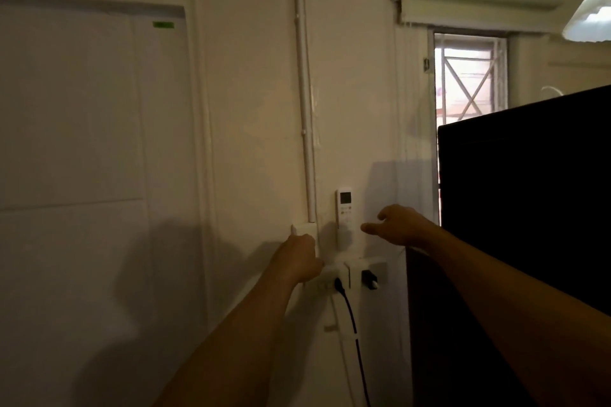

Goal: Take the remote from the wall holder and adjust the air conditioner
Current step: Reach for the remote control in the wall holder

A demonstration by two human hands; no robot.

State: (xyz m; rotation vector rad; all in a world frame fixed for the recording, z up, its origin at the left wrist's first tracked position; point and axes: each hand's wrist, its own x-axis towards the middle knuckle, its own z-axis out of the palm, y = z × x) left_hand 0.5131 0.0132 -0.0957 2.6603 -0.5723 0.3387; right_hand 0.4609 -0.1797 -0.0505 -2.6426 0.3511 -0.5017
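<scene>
Both hands are raised to the wall. Right hand (pixel 401 225) hovers just right of the air-conditioner remote (pixel 345 210), fingers spread and curled, thumb and forefinger parted toward the remote's lower half without touching it; it holds nothing. That gap looks sized to close on the remote's sides, so I judge the step in hand to be the reach before the grasp.

Left hand (pixel 297 258) is loosely closed, knuckles toward the camera, resting against the white box (pixel 302 230) at the foot of the conduit (pixel 305 109). Whether it grips anything cannot be told; it seems placed there for steadying.

Upright in the wall holder (pixel 344 241), the remote shows its display on top and its buttons just above the holder's lip, while its lower end sits in the pocket, which keeps it within easy reach. It would have to be lifted straight up to clear.

Below sit sockets (pixel 350 273) with a black plug and cable (pixel 350 311) and a small adapter (pixel 368 278). A dark cabinet (pixel 529 208) stands close on the right, crowding the right forearm.
</scene>
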